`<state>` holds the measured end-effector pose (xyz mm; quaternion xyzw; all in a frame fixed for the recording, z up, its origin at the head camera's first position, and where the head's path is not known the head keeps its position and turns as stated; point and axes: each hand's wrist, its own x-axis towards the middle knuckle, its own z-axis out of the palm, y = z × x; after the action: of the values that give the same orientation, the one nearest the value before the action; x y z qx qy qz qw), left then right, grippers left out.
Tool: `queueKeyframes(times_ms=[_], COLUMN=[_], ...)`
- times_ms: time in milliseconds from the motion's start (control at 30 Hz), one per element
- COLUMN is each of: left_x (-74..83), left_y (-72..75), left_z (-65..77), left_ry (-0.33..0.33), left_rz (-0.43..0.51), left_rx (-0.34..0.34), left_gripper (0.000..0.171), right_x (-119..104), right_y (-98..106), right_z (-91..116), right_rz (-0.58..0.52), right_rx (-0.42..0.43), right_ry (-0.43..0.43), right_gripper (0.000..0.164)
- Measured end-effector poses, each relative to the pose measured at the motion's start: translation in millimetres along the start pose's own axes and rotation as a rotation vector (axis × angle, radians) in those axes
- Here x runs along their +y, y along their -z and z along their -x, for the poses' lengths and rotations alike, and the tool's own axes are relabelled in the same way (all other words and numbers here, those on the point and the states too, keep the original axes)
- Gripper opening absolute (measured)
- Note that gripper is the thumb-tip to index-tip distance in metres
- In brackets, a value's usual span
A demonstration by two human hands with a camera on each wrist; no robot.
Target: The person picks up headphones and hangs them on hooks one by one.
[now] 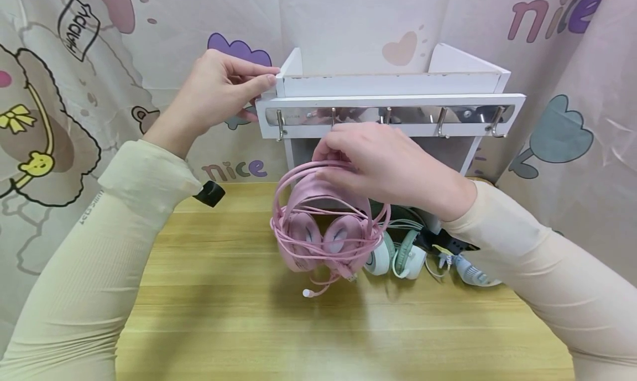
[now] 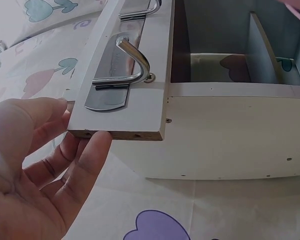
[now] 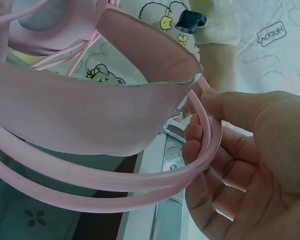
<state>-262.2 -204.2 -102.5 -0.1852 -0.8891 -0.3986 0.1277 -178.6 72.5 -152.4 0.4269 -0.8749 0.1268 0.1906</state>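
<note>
Pink headphones (image 1: pixel 345 234), their pink cable wound around them, hang from my right hand (image 1: pixel 383 162) over the table, in front of the white hook rack (image 1: pixel 388 85). In the right wrist view, thumb and fingers pinch the thin twin bands of the headband (image 3: pixel 140 182), with the wide padded strap (image 3: pixel 80 110) beside them. My left hand (image 1: pixel 214 90) holds the rack's left end. From the left wrist, thumb and fingers show around the end of the hook board (image 2: pixel 125 122). The hooks (image 1: pixel 442 121) in sight carry nothing; my right hand partly covers the middle ones.
White-and-green headphones (image 1: pixel 410 259) lie on the wooden table (image 1: pixel 219 314) by the rack's foot. Right of them are cables and a light-blue ribbed object (image 1: pixel 475 271). A printed curtain (image 1: pixel 348 27) hangs behind and at both sides. The rack's top forms an open tray.
</note>
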Motion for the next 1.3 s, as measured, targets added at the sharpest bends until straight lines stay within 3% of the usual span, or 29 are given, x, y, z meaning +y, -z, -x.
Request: queueKeyframes(times_ms=[333, 1033, 1300], left_x=[0.4, -2.8, -1.9], left_y=[0.0, 2.4, 2.8], left_z=[-0.8, 0.8, 0.1], left_ry=[-0.008, -0.026, -0.033], left_rz=[0.027, 0.064, 0.076], left_rx=[-0.004, -0.022, -0.020], left_gripper=[0.035, 0.038, 0.037], right_x=[-1.3, 1.8, 4.2], right_y=[9.0, 12.3, 8.8], right_z=[-21.3, -53.0, -63.2], right_rz=[0.013, 0.007, 0.035], right_rx=[-0.013, -0.032, -0.075], right_ry=[-0.057, -0.072, -0.075], right_gripper=[0.010, 0.016, 0.017])
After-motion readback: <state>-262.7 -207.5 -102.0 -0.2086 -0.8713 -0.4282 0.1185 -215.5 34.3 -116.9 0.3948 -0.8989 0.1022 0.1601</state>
